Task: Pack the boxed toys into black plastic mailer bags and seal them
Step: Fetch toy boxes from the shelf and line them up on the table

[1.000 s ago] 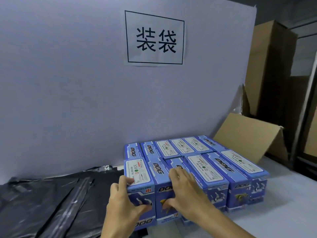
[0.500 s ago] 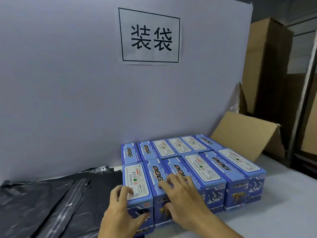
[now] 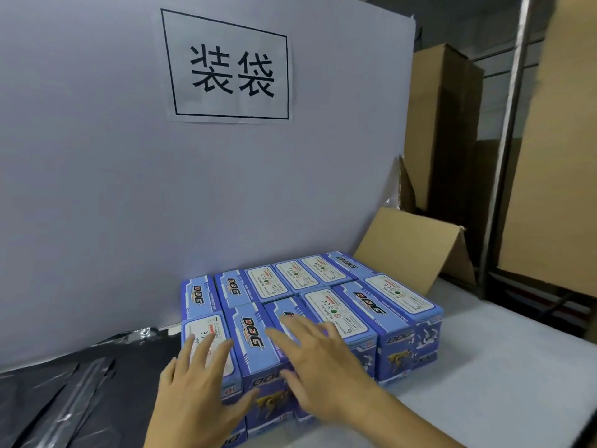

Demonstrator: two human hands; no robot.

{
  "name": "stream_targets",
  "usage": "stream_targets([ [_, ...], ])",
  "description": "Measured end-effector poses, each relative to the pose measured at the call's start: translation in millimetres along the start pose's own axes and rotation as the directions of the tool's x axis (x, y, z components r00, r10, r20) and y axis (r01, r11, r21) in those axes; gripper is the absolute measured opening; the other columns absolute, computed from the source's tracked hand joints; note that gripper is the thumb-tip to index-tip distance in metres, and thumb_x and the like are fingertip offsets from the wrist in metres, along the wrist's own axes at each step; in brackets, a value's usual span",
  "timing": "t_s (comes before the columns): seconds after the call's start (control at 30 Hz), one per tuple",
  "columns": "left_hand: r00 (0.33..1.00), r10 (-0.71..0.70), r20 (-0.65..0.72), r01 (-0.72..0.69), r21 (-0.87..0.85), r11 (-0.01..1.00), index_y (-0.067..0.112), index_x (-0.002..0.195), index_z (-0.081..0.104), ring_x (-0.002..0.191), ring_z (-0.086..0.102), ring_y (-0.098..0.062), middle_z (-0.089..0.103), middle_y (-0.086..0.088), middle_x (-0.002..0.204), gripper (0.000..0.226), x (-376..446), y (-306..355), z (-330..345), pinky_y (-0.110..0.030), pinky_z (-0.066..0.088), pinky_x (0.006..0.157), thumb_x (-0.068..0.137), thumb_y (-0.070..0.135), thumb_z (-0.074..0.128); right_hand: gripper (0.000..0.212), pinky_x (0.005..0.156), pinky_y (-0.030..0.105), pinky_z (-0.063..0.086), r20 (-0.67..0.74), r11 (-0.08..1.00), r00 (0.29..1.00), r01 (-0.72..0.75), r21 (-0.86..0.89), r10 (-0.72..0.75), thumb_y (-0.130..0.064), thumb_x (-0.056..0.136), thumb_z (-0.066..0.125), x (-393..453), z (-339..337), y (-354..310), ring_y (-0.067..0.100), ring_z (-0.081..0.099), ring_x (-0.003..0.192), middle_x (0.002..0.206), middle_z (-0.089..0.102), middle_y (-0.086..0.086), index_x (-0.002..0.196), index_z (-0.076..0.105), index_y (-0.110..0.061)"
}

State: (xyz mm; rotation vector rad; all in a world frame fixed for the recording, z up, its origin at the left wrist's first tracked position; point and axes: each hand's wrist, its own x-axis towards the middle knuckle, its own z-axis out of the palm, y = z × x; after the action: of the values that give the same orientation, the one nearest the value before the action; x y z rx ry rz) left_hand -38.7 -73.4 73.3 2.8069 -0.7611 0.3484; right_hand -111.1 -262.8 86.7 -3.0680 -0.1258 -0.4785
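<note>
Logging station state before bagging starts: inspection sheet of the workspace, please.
Surface: white table, bare at right.
Job's things: blue toy boxes packed in rows at centre; black mailer bags lying flat at left.
Clutter: folded cardboard sheet leaning behind the boxes.
Grippers: left hand and right hand flat on the front boxes, fingers spread, nothing held.
Cables: nothing seen.
Surroundings: grey backboard with a printed sign; tall cartons at right.

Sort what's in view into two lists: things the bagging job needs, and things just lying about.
For the job:
- blue boxed toys, packed together on the table
- black mailer bags, flat at the left
- left hand and right hand, fingers spread on the front boxes

Lying about:
- cardboard flap
- tall cartons
- wall sign
- metal pole
</note>
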Motion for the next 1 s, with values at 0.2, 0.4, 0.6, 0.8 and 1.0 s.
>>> stream_targets([
  [0.2,0.939,0.149,-0.311,-0.266,-0.379,0.886,0.022,0.093,0.069,0.076,0.064,-0.023,0.068,0.005,0.08,0.014,0,76,-17,-0.036,0.05,0.062,0.082,0.021,0.077,0.036,0.089,0.04,0.05,-0.017,0.956,0.957,-0.289,0.047,0.29,-0.03,0.1,0.043,-55,-77,47,0.03,0.06,0.108,0.116,0.067,0.006,0.132,0.057,-0.027],
  [0.4,0.921,0.335,-0.201,-0.385,-0.614,0.689,0.034,0.082,0.059,0.054,0.057,-0.006,0.064,0.01,0.062,0.017,-2,178,-2,-0.035,0.049,0.058,0.09,0.021,0.066,0.031,0.088,0.033,0.047,-0.022,0.791,0.79,-0.612,0.017,0.612,-0.038,0.096,0.045,-155,-149,123,0.02,0.056,0.108,0.113,0.063,-0.003,0.121,0.063,-0.037],
  [0.6,0.831,0.553,-0.053,-0.364,-0.804,0.47,0.037,0.088,0.062,0.069,0.062,0.009,0.065,0.017,0.069,0.021,-32,299,22,-0.012,0.046,0.057,0.091,0.017,0.066,0.031,0.099,0.04,0.048,-0.175,0.553,0.544,-0.833,0.002,0.821,-0.032,0.094,0.053,-284,-206,176,0.017,0.054,0.119,0.123,0.063,-0.005,0.123,0.063,-0.032],
  [0.8,0.666,0.732,0.142,-0.163,-0.93,0.329,0.032,0.115,0.058,0.09,0.065,-0.004,0.065,0.012,0.113,0.018,-75,418,24,-0.019,0.052,0.076,0.098,0.037,0.056,0.036,0.104,0.04,0.042,-0.424,0.37,0.311,-0.927,0.062,0.85,-0.03,0.094,0.057,-365,-241,203,0.021,0.049,0.126,0.132,0.055,-0.001,0.13,0.057,-0.03],
  [1.0,0.576,0.758,0.307,0.08,-0.943,0.322,0.025,0.123,0.057,0.116,0.059,-0.019,0.06,0.01,0.113,0.039,-111,517,3,-0.039,0.047,0.104,0.098,0.054,0.049,0.044,0.108,0.049,0.032,-0.38,0.155,0.176,-0.984,-0.086,0.908,-0.04,0.096,0.049,-399,-246,220,0.028,0.04,0.134,0.143,0.043,0.0,0.14,0.045,-0.034],
])
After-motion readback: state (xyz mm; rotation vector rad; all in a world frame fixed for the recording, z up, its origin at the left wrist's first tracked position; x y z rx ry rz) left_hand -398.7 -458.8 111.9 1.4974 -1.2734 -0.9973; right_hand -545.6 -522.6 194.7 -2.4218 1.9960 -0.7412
